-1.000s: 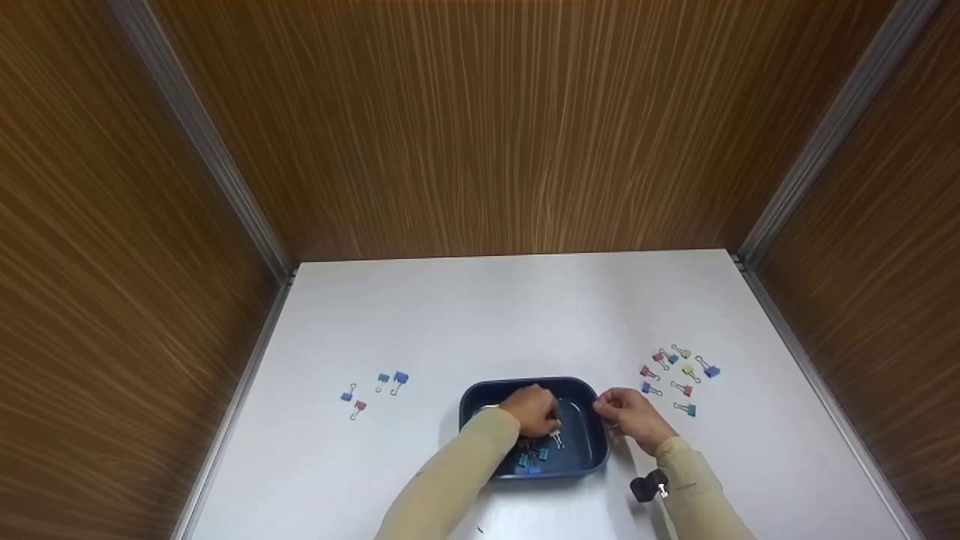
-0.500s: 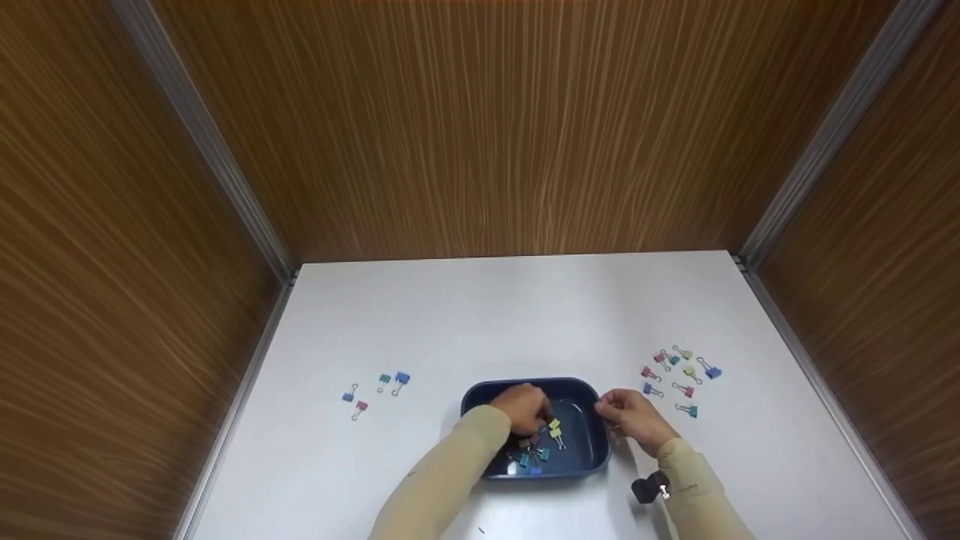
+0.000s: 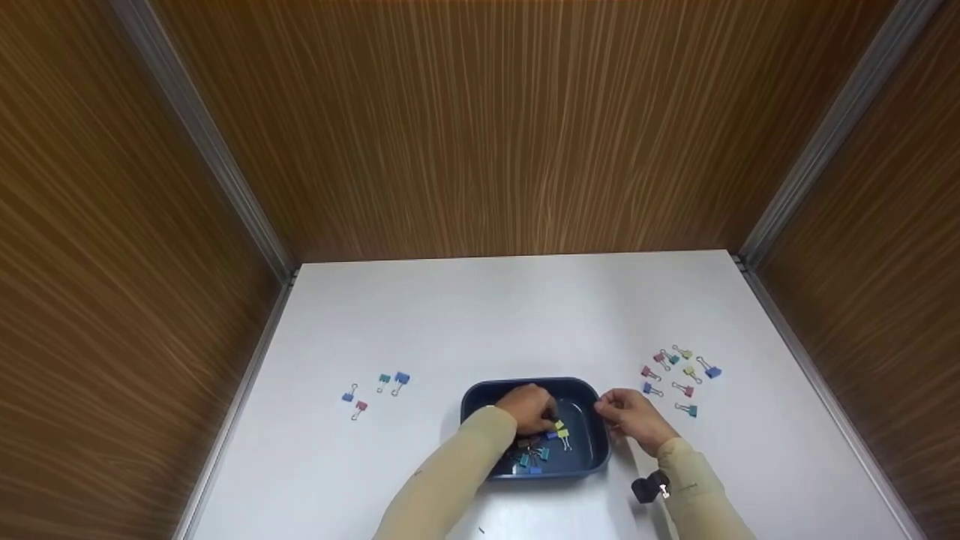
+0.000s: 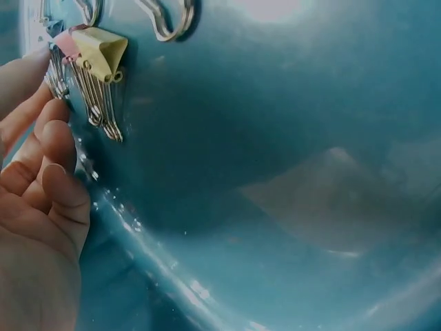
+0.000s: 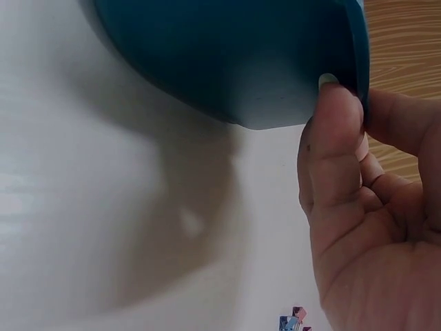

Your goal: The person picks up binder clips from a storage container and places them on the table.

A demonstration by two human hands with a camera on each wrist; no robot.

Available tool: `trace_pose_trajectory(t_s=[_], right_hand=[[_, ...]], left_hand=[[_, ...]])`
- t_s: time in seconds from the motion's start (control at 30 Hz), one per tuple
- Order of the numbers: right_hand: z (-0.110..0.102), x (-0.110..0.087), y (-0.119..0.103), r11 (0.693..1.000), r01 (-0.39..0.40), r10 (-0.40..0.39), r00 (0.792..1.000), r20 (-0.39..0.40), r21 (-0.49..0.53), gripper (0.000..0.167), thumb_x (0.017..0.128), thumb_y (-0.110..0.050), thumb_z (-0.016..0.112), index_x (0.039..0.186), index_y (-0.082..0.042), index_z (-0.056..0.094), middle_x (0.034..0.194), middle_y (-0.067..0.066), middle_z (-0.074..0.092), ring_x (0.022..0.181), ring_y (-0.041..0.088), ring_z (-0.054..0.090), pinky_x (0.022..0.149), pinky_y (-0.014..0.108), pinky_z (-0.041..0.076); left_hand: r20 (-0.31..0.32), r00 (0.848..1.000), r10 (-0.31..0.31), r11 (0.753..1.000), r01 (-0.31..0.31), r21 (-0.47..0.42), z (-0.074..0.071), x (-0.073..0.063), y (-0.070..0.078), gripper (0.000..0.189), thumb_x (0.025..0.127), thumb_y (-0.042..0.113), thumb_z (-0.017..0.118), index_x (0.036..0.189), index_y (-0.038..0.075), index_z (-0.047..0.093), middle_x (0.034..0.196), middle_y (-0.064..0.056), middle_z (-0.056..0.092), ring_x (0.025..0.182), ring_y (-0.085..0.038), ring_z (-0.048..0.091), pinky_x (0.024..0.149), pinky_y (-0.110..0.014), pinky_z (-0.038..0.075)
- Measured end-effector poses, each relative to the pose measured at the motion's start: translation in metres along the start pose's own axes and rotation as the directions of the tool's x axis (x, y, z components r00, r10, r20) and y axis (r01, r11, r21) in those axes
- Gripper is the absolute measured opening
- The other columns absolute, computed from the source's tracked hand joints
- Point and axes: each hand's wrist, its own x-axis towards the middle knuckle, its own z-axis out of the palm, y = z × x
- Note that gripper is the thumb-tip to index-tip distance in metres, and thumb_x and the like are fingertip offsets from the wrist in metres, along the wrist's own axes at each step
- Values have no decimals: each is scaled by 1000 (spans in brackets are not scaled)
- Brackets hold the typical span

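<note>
Beige sleeves cover both forearms at the near edge: the left sleeve (image 3: 446,472) slants up to the right and crosses the tray's near left corner, while the right sleeve (image 3: 697,480) leans up to the left, with a small black device (image 3: 649,486) at its wrist. Dark blue and rounded at the corners, the tray (image 3: 540,477) sits on the white table (image 3: 480,315) between the arms. Inside it, toward the near wall, lie a blue clip (image 3: 535,470) and two teal clips (image 3: 544,454); farther in are two yellow clips (image 3: 564,433). Reaching down into the tray, the left hand (image 3: 527,409) has its back upward and its fingers bent; the left wrist view shows its thumb and fingertips close by a pink clip (image 4: 65,45), but whether they pinch anything I cannot tell. Outside the right wall, the right hand (image 3: 634,417) pinches the tray's rim between thumb and fingers. Well apart to the left, four clips (image 3: 402,378) in blue, teal and pink lie loosely spread; to the right, beyond the right hand, nine more (image 3: 712,372) lie in a looser cluster, yellow among them. Behind the table stands a wood-grained panel (image 3: 510,127).
</note>
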Motion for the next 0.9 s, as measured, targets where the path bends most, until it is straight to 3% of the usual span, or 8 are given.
trace_pose_trajectory(t_s=[0.27, 0.5, 0.73, 0.9], right_hand=[[0, -1, -2, 1000, 3, -3, 1000, 12, -6, 24, 96, -16, 59, 100, 7, 57, 80, 4, 55, 68, 17, 52, 55, 30, 47], [0, 0, 0, 1000, 16, -16, 1000, 16, 8, 18, 95, -14, 60, 95, 4, 57, 77, 3, 54, 65, 15, 52, 54, 28, 46], [-1, -1, -1, 1000, 26, -26, 1000, 9, 8, 15, 94, -13, 60, 93, 2, 57, 76, 1, 53, 67, 15, 51, 54, 26, 46], [1, 0, -2, 1000, 10, -10, 1000, -5, -7, 15, 94, -13, 60, 95, 2, 58, 78, 3, 54, 70, 17, 52, 57, 28, 46]], left_hand=[[-38, 999, 18, 999, -17, 35, 3, 1, 0, 18, 82, 39, 75, 88, 22, 76, 76, 14, 67, 71, -1, 59, 69, -19, 49], [-28, 999, 17, 1000, -16, 23, 1, 0, -1, 14, 86, 27, 71, 99, 23, 75, 88, 13, 68, 81, -3, 61, 78, -20, 49], [-6, 1000, 2, 999, -2, -48, -1, -1, 2, 20, 82, 29, 76, 102, 23, 75, 82, 14, 67, 74, 0, 58, 73, -18, 49], [-12, 1000, 12, 999, -12, -36, 1, 1, 5, 18, 80, 33, 78, 96, 25, 76, 82, 17, 68, 74, 3, 59, 73, -17, 48]])
